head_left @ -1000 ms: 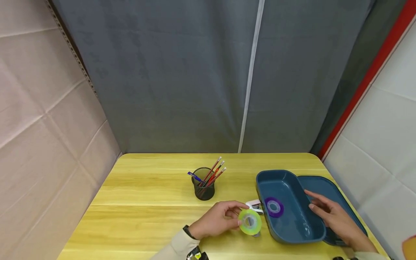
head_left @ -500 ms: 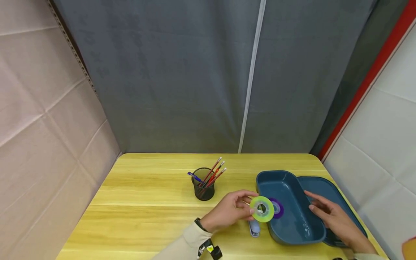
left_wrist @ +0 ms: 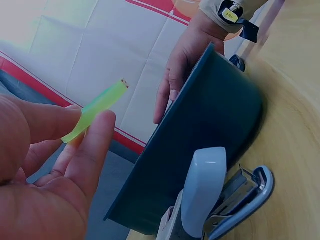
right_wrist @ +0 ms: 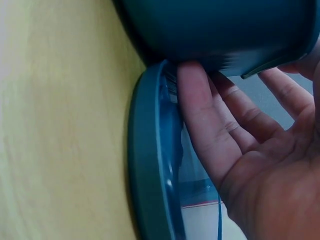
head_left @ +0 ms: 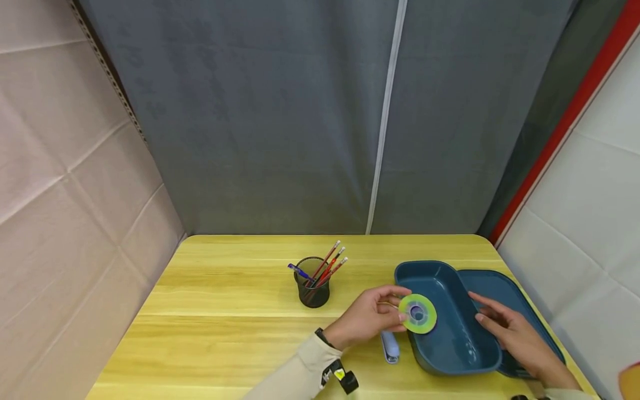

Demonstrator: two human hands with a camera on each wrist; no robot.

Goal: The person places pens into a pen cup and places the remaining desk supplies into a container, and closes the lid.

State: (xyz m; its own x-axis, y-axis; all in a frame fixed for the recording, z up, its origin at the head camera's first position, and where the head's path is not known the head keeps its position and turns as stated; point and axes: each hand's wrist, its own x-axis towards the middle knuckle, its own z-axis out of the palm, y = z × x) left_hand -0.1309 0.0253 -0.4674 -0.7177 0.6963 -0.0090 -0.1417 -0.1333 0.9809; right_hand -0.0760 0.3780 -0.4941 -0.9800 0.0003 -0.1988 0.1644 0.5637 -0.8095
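Note:
My left hand [head_left: 367, 316] pinches a roll of tape with a lime-green rim [head_left: 425, 326], above the left side of a deep blue box [head_left: 457, 328]. Edge-on, the green tape roll [left_wrist: 102, 107] shows between thumb and fingers in the left wrist view. Purple through its clear centre is all I see of a second tape roll in the box. My right hand [head_left: 520, 336] touches the box's right side, with the fingers [right_wrist: 200, 110] against its outer wall. Below the left hand lies a light blue stapler [head_left: 391, 348], with a whitish part beside it in the left wrist view.
A dark blue lid or tray [head_left: 495, 283] lies right of the box, partly under it. A black mesh cup [head_left: 315, 294] with pencils and a blue pen stands left of the box. A grey curtain [head_left: 280, 139] hangs behind the wooden table [head_left: 225, 289].
My left hand has carried the green tape roll rightward and up, from beside the box to over it, covering the purple roll. The right hand has stayed at the box's side.

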